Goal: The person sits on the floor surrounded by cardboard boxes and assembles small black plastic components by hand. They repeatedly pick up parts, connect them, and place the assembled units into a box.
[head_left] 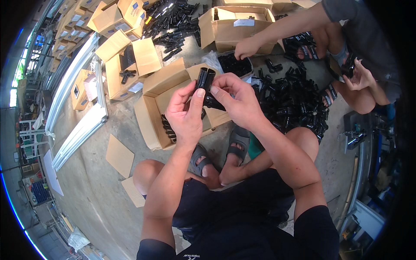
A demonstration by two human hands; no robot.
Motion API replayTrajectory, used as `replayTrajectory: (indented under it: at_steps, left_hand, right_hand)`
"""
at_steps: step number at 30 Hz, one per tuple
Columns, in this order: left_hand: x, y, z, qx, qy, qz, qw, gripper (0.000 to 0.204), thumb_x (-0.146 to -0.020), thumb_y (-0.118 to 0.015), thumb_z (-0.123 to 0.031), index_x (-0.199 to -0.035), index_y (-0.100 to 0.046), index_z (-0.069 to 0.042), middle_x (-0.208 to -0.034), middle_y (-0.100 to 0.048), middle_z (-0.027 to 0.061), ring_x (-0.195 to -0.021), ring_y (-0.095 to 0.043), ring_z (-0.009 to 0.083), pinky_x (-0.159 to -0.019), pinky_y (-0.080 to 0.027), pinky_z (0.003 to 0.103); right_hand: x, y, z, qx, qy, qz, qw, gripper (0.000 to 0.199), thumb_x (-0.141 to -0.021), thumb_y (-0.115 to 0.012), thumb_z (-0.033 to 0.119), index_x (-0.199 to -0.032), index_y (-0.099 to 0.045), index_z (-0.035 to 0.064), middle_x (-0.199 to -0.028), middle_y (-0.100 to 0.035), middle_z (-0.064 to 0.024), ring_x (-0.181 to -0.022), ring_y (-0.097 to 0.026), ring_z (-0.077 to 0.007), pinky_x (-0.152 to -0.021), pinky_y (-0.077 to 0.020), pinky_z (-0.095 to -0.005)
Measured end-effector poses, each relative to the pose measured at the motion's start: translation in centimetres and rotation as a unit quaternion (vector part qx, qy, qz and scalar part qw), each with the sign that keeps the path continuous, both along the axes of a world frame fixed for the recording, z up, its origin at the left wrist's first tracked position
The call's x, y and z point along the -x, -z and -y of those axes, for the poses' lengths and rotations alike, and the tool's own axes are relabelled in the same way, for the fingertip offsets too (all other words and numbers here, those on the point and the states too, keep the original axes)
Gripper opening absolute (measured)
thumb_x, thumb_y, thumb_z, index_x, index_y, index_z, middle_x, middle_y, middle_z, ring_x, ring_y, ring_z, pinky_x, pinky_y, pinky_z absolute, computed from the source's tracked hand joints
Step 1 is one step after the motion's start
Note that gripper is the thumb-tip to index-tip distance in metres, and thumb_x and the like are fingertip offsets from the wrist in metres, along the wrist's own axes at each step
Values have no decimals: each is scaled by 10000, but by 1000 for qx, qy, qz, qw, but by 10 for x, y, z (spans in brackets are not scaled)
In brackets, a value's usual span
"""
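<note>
In front of me, above an open cardboard box, my left hand point(187, 109) grips a glossy black tubular pipe joint point(205, 79) between thumb and fingers. My right hand point(237, 96) is closed at the right side of the same joint, its thumb and forefinger pinched against it. The joint has two rounded lengths side by side, tilted upward. Below the hands, the cardboard box point(147, 123) holds several black joints point(168, 129) along its left side. My fingers hide part of the held joint.
A large pile of black joints point(294, 102) lies right of my feet. Across it, a co-worker's arm point(281, 30) reaches to a black crate point(236, 65). More cardboard boxes point(119, 71) stand at the far left, near white metal profiles point(80, 143). A flat cardboard piece point(119, 155) lies on the floor.
</note>
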State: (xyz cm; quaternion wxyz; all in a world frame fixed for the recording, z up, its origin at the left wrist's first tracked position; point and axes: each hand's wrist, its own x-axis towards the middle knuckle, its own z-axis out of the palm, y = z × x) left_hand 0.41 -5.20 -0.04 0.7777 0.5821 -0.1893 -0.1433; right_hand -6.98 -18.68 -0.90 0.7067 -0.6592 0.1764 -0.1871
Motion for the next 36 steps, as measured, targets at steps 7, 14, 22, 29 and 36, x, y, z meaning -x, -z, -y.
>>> replayTrajectory:
  at_steps: [7,14,22,29,36]
  left_hand:
    - [0,1,-1,-5,1,15,1000,259,-993,-682,-41,-1227,-642,62,-1163,-728,138,-1018,-675,109,-910,-536,245]
    - [0,0,0,10,4,5,1000,269,-985,-702,-49,-1220,-639,65,-1142,-719,121,-971,-655,90,-860,-527,226]
    - [1,-2,-1,9,3,6,1000,274,-986,-703,-53,-1227,-639,62,-1137,-718,117,-979,-650,85,-860,-522,222]
    - [2,-5,2,-32,-23,27,999,248,-980,-697,-31,-1209,-661,58,-1125,-721,96,-982,-650,86,-886,-522,228]
    - [0,6,1,-22,-25,21,999,242,-1002,-662,-43,-1226,-650,51,-1127,-728,121,-992,-678,121,-905,-540,264]
  right_hand:
    - [1,-2,-1,40,18,51,998,144,-911,-717,92,-984,-663,-19,-1039,-648,-97,-971,-639,-192,-897,-505,-345]
    - [0,-2,-2,56,33,67,996,132,-901,-711,74,-973,-659,-24,-1026,-651,-108,-983,-643,-218,-896,-496,-330]
    - [2,-8,-4,94,42,74,992,127,-911,-701,92,-938,-664,-27,-1016,-649,-113,-964,-646,-230,-882,-498,-335]
    - [0,1,0,50,23,64,996,127,-947,-686,101,-994,-657,-13,-1052,-621,-81,-986,-625,-171,-892,-503,-313]
    - [10,-17,-1,-42,-64,-17,997,276,-934,-744,157,-1097,-638,-39,-1015,-690,-83,-920,-671,-146,-829,-558,-325]
